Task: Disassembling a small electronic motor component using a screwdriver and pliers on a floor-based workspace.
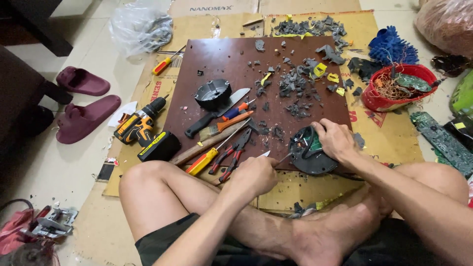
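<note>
1. The round black plastic housing with green and wire parts inside [310, 153] lies at the near right edge of the dark brown wooden board [217, 54], just in front of my crossed legs.
2. My right hand [336, 139] is curled over the housing's far right rim, fingers gripping and pressing it down.
3. My left hand [256, 173] is closed in a fist round a thin metal-tipped tool [284, 157]; its point reaches the housing's left edge. I cannot tell what sort of handle it has, since my fist hides it.
4. Just left of that hand lie red-handled pliers [231, 156] and a yellow-and-red-handled screwdriver [209, 158], side by side on the board.
5. Further up the board are a black-handled knife [217, 114], an orange-handled brush [224, 125] and a black round plastic cup-shaped casing [213, 93].
6. Grey broken plastic scraps [295, 86] are scattered over the middle and far end of the board.
7. Off the board to the left, a yellow-and-black cordless drill [145, 130] lies on the flattened cardboard sheet [98, 226].
8. To the right stands a red plastic bowl holding copper wire [396, 88], with a blue fluffy mop head [391, 47] behind it.
9. A pair of maroon rubber slippers [84, 101] sits on the tiled floor at far left.
</note>
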